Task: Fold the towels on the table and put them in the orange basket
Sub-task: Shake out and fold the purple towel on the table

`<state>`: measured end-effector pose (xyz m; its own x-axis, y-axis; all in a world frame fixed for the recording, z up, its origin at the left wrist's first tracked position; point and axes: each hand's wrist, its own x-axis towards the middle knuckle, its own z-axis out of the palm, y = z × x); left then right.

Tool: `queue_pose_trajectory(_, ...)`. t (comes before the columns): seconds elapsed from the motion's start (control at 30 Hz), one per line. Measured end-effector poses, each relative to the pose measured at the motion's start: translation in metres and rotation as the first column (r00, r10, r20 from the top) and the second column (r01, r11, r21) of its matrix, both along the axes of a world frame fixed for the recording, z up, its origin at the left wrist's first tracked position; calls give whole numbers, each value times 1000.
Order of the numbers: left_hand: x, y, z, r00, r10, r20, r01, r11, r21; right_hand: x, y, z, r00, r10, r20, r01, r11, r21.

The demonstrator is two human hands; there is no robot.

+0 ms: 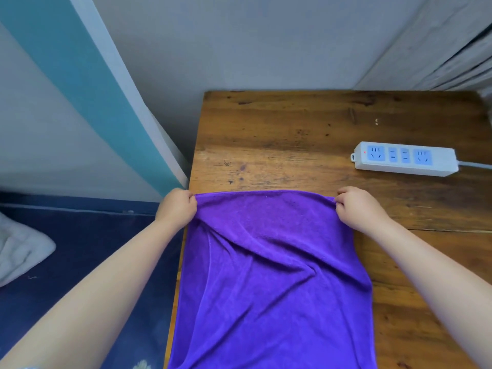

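- Purple microfibre towel (271,262) lies along the left side of the wooden table (292,134), its near end running out of view at the bottom of the picture and its left edge hanging a little past the table's edge.
- Left hand (177,206) pinches the far-left corner of the towel with its fingers curled round the cloth; right hand (358,206) pinches the far-right corner in the same way.
- Between the two hands the far hem is pulled taut and nearly straight, parallel to the back of the table.
- The step in hand looks like spreading the towel, or starting its first fold. To do it well, I would keep both corners level and under even tension, then carry them toward the near end so hem meets hem.
- Diagonal creases fan out from the left corner across the middle; they want smoothing flat before any fold is pressed in, or the fold will come out lumpy.
- The cloth looks soft, fuzzy and limp, so it should drape and hold a fold only loosely.
- The tabletop is worn, dark-stained planks with knots and scratches.
- A white power strip (406,158) with blue sockets sits near the right edge, well apart from the towel.
- No orange basket is in view.
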<state>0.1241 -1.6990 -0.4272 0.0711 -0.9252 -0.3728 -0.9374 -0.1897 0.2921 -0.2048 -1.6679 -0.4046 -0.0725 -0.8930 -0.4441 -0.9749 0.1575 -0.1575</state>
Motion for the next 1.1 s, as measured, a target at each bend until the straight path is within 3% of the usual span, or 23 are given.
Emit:
queue_pose_trajectory(0.3, 1, 1, 1, 988, -151, -21, 151, 988, 23, 4, -9, 3, 996, -1, -87, 8, 997, 76)
queue_pose_trajectory(0.5, 4, -2, 1, 967, -250, -47, 253, 965, 69, -5, -10, 8, 1000, 11, 8, -12, 991, 134)
queue_pose_trajectory(0.7, 11, 6, 10, 974, -215, -74, 210, 975, -65, -12, -2, 14, 996, 52, 76, -62, 988, 141)
queue_pose_trajectory(0.83, 21, 12, 23, 975, -197, -98, 184, 975, -126, -20, 2, 22, 980, -83, 183, 81, 997, 17)
queue_pose_trajectory(0.93, 22, 15, 42, 979, -183, -93, 165, 971, -174, -25, 6, 43, 856, -302, 420, 299, 951, 75)
queue_pose_trajectory(1.0, 18, 14, 59, 966, -259, -27, 251, 953, -172, -28, 12, 61, 791, -373, 485, 370, 923, 108)
queue_pose_trajectory(1.1, 5, 10, 89, 907, -405, 114, 419, 897, -141, -30, 23, 88, 818, -342, 463, 370, 929, 34)
